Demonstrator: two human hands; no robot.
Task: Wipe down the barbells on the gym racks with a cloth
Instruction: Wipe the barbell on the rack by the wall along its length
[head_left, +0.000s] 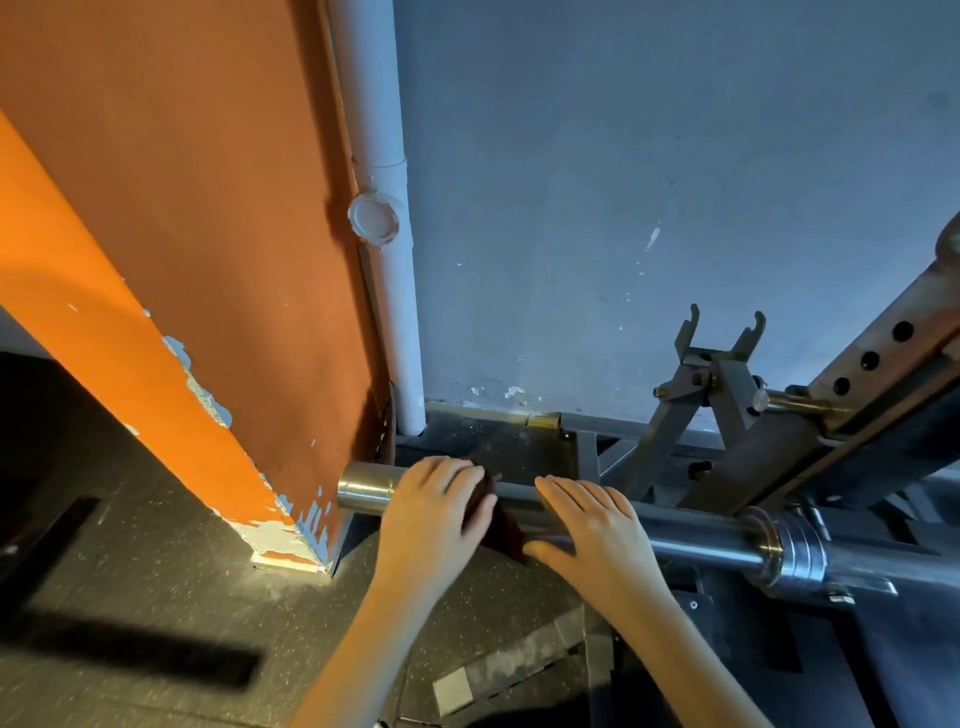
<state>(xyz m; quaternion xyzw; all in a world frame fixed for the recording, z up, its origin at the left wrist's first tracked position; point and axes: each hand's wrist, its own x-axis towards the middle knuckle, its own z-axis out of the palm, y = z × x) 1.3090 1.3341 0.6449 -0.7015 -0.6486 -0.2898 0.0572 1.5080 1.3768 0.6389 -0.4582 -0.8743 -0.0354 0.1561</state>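
No text, label, brand or number can be read anywhere.

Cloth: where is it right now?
Head view, lower centre: the dark maroon cloth is draped over the steel barbell under the left hand, beside the right hand.

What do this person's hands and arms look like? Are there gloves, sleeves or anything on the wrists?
Nothing is worn on them. The left hand and the right hand have no gloves, and no ring shows on the fingers in view, though the left one is a little blurred. The left forearm and the right forearm show no sleeve, watch or band down to the picture's bottom edge.
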